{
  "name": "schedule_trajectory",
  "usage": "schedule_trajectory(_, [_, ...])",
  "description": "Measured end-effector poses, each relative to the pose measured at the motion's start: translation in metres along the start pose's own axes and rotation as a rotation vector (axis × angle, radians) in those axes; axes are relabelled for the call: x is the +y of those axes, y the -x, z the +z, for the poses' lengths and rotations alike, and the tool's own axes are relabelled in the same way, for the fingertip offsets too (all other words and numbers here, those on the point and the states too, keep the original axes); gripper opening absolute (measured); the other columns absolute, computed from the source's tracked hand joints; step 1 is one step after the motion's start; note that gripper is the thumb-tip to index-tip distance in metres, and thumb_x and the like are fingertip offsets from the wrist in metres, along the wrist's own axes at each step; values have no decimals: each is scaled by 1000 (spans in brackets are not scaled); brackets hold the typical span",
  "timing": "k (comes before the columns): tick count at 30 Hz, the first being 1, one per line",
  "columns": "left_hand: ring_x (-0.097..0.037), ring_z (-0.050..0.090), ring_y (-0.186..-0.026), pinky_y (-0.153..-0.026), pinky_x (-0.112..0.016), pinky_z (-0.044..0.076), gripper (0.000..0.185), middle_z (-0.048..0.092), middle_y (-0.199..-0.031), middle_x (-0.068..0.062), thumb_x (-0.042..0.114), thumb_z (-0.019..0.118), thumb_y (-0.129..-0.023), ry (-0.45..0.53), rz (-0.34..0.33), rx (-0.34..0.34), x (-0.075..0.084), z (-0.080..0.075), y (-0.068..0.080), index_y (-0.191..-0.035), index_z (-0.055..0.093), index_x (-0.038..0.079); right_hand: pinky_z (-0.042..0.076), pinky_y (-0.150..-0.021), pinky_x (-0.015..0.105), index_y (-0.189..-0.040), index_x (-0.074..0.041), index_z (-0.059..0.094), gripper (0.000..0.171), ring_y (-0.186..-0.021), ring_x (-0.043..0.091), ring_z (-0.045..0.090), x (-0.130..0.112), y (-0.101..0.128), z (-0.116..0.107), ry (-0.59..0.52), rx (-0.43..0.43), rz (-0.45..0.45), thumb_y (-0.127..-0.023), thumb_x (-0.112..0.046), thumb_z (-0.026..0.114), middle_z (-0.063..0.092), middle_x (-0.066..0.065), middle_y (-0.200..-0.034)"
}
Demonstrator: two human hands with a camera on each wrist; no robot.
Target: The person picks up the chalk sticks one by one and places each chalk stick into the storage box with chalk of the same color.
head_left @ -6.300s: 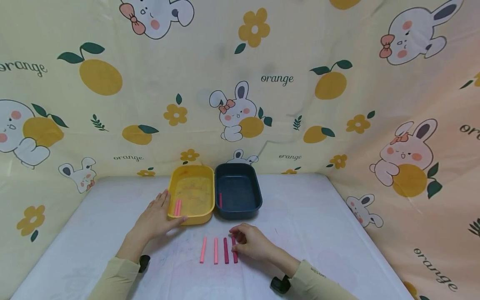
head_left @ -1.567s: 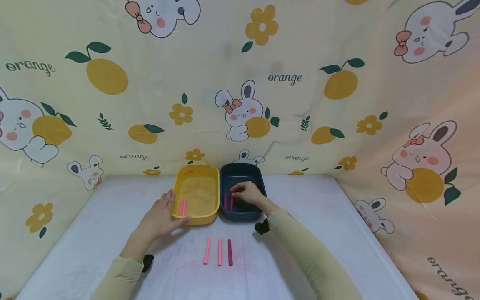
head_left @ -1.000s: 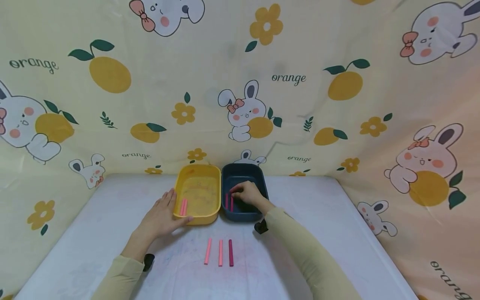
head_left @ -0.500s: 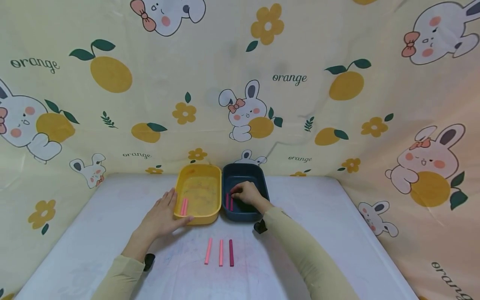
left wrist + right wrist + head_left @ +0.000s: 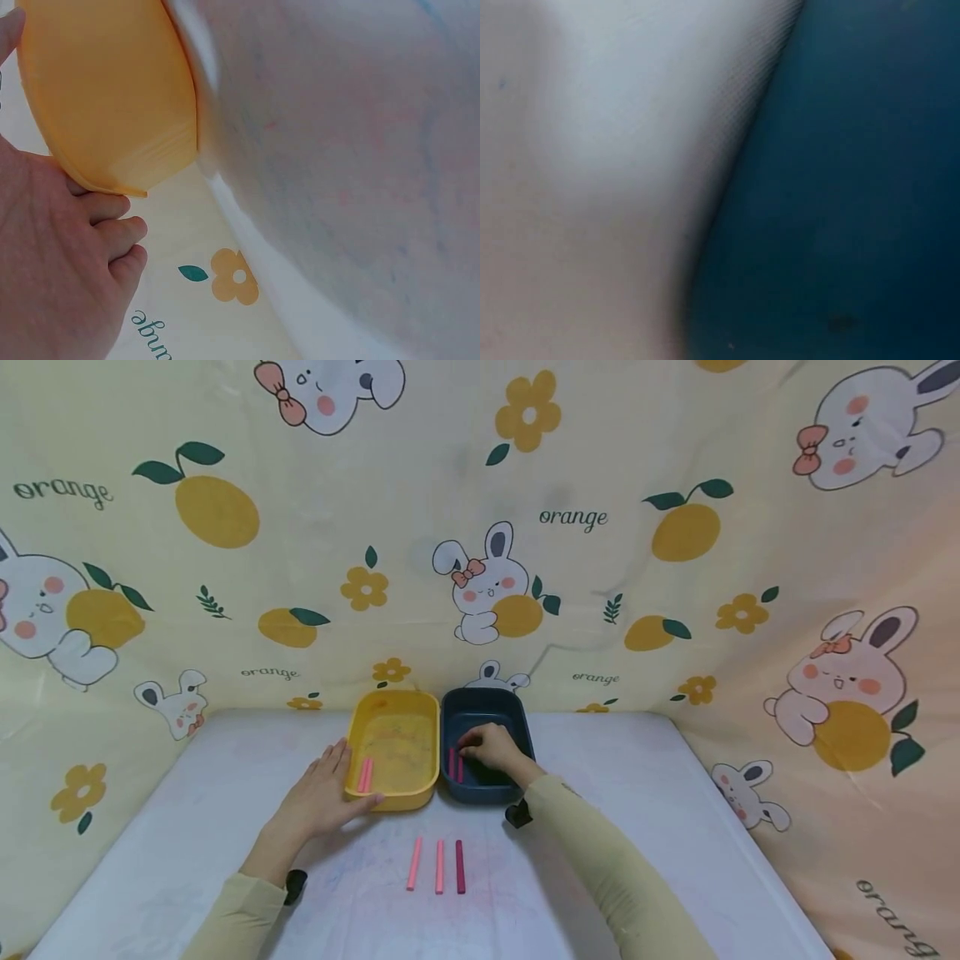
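your right hand (image 5: 491,748) sits curled in the navy tray (image 5: 517,727) by the dark pink sticks (image 5: 455,762), though you can't tell if it pinches one, while your left hand (image 5: 318,793) lies flat against the yellow tray (image 5: 393,797), so a snagged fingertip could flick a stick out.

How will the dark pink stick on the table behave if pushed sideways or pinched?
The dark pink stick looks straight and thin, so probably stiff and light. It lies flat on the table; whether it is round or square-edged cannot be told, so it may roll or slide. It sits beside two paler sticks, so a pinch may nudge them.
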State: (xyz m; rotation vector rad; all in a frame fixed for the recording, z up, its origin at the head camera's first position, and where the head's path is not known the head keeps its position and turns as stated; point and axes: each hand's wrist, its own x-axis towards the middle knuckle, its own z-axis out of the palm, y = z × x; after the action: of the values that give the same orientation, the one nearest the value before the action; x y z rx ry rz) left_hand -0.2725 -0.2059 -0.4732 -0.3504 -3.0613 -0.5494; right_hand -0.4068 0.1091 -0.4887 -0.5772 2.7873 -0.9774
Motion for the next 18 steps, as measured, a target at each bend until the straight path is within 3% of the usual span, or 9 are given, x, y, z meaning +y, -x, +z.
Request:
schedule_trajectory(7, [-50, 18, -154, -125, -63, 21, 121, 14, -168, -32, 77, 57, -90, 0, -7, -3, 2, -3, 0, -158, 18, -15, 58, -98, 38, -116, -10, 77, 19, -104, 20, 67, -2, 4, -3, -31, -1, -8, -99, -17, 73, 75, 4, -114])
schedule_trajectory(18, [-51, 19, -154, -124, -63, 22, 121, 16, -168, -33, 77, 58, -90, -3, 9, 13, 0, 0, 0, -158, 20, -16, 60, -93, 35, -124, -7, 73, 24, -103, 20, 68, -18, 24, -14, -106, 97, -72, -101, -14, 69, 74, 7, -120])
